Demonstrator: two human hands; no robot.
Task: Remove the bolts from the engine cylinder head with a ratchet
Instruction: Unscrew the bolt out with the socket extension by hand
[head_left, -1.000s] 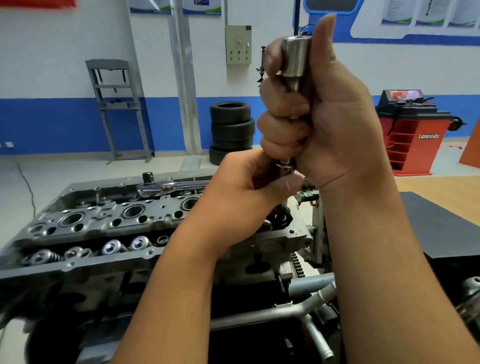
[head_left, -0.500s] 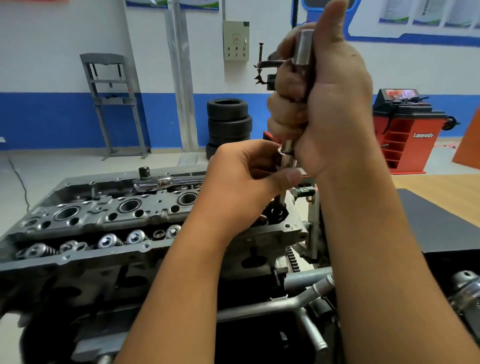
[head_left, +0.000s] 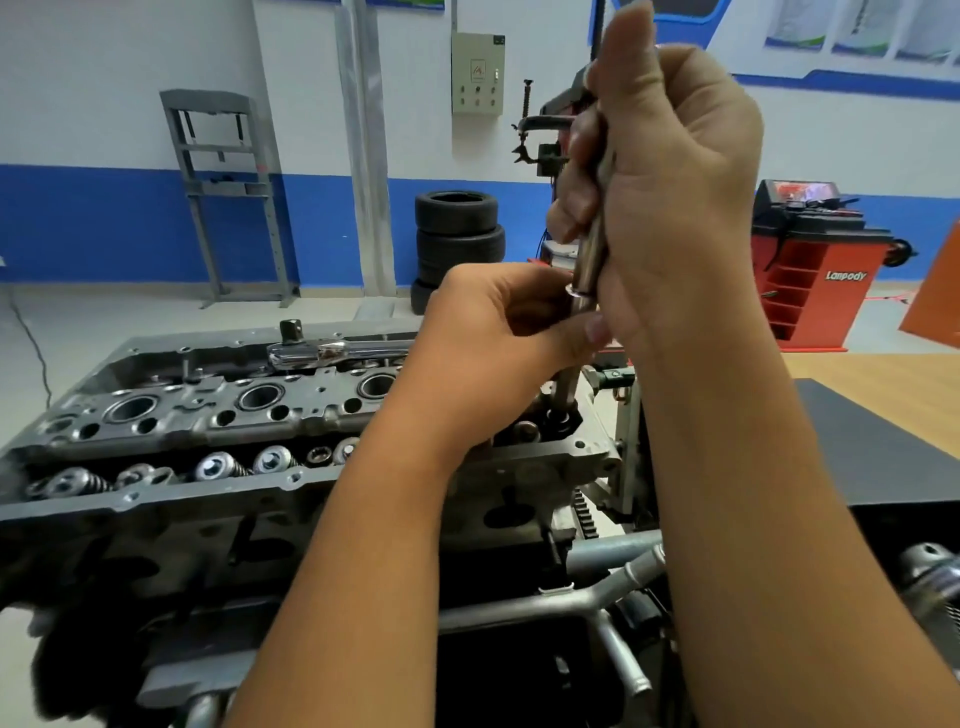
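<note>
The grey cylinder head (head_left: 218, 415) fills the lower left, with valve springs along its near row. My right hand (head_left: 670, 197) grips a long steel socket extension (head_left: 589, 270) upright above the head's right end, thumb pointing up. Just below it my left hand (head_left: 498, 353) pinches the bolt shaft (head_left: 566, 389), which rises out of a hole at the head's right end. A chrome ratchet (head_left: 332, 351) lies unheld along the head's far edge.
Metal coolant pipes (head_left: 597, 603) run below the head at the front. A black mat (head_left: 852, 447) lies to the right. Behind stand stacked tyres (head_left: 457, 234), a grey press frame (head_left: 223, 192) and a red balancing machine (head_left: 810, 260).
Both hands have risen slightly with the extension and bolt. My right hand has slid up and now covers the tool's top end, which showed a second ago.
</note>
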